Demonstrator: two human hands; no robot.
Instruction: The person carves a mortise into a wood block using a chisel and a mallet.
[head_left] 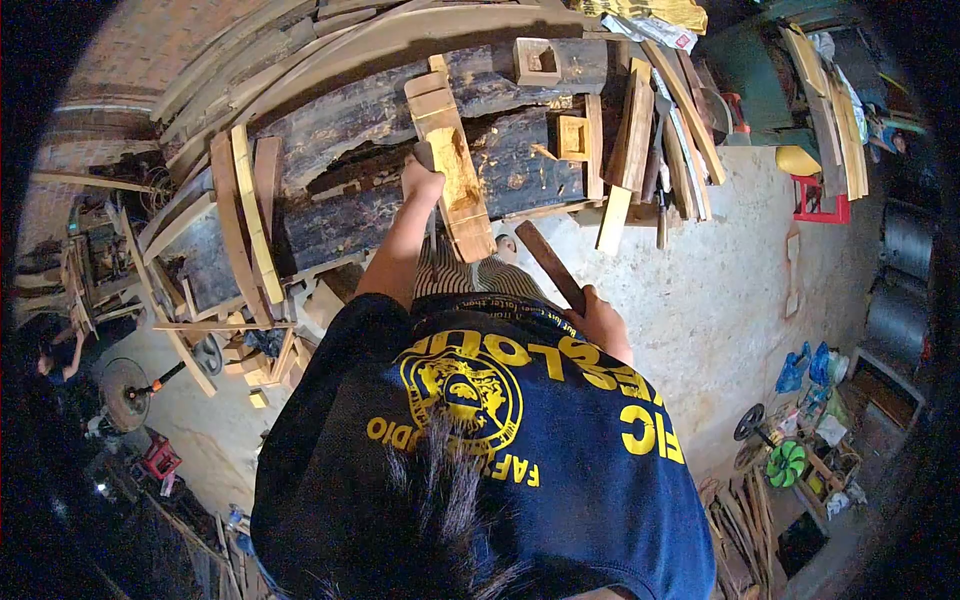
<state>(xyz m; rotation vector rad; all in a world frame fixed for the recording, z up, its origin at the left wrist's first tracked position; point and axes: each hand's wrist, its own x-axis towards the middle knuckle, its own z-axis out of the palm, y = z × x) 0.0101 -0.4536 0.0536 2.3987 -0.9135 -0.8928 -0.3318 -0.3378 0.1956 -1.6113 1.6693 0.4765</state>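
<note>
My left hand point(421, 183) is stretched forward and grips a long light wooden block point(452, 165) with a carved hollow in its upper face. The block rests at a slant on a dark weathered timber slab point(350, 125). My right hand point(603, 322) is close to my body and holds a dark narrow wooden stick point(549, 263) that points up and left towards the block. My blue shirt with yellow print point(500, 420) fills the lower middle of the view.
Planks and offcuts point(640, 130) lean in a heap around the slab. A bare concrete floor point(720, 290) lies to the right, with a red crate point(822, 205) beyond. A fan point(122, 390) and another person point(60, 355) are at the left. Clutter point(800, 450) sits at the lower right.
</note>
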